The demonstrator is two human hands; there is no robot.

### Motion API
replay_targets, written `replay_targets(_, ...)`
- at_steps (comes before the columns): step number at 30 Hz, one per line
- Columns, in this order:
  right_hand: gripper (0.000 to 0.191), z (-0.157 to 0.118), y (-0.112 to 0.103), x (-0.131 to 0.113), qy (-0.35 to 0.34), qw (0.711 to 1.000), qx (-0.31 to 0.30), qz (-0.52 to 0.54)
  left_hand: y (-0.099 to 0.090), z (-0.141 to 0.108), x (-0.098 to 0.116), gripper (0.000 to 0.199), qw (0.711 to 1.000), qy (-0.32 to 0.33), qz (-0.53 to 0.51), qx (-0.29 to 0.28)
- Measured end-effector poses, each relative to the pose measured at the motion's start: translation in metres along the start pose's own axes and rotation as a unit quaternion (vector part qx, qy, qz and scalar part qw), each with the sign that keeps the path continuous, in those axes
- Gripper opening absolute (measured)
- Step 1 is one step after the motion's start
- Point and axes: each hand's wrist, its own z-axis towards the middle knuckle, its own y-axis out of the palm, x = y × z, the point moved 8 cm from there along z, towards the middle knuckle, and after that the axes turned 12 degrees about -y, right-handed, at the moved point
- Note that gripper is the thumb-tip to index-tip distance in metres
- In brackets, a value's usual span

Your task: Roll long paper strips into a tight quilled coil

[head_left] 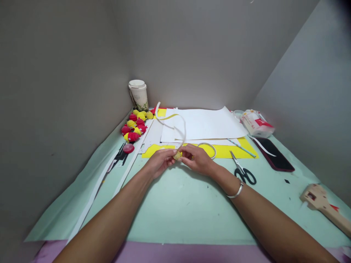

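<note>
Between my hands, over the middle of the table, is a small yellow patterned paper piece [177, 156]. A long, thin paper strip [184, 128], pale on one side and yellow on the other, rises from it and loops away to the back left. My left hand [162, 160] pinches the yellow piece from its left side. On the opposite side, the fingers of my right hand [197, 159] are closed on the same piece, close to where the strip comes off. My fingertips partly cover how the strip joins it.
White paper sheets [203, 122] lie over yellow paper [222, 150] at the back. Black-handled scissors [242, 171], a phone [274, 155] and a glue gun [318, 201] lie to the right. At left are red and yellow paper shapes [133, 136], a lidded cup [139, 95] and white strips [94, 190].
</note>
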Motion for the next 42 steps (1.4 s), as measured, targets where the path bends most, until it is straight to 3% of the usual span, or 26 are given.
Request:
replay_targets(8,0.021,-0.0008,-0.0008,0.0004,-0.007,1.000,-0.008,0.002,0.0022,-0.0024,0.0013,0.018,1.000,-0.001,0.009,0.001)
replay_targets(17,0.029,-0.0009,-0.0008,0.0036,0.036,0.997,0.036,-0.056,-0.0050,0.0037,0.0005,0.017,0.997,0.008,-0.071,0.030)
replay_targets(26,0.020,0.0005,-0.0003,-0.0024,0.006,0.998,0.034,-0.049,-0.0003,0.0024,-0.0012,0.019,0.999,0.001,-0.036,0.001)
replay_targets(42,0.023,0.0009,0.0007,-0.0043,-0.018,1.000,0.009,-0.001,-0.0008,0.0022,-0.0027,0.018,1.000,-0.010,-0.018,0.002)
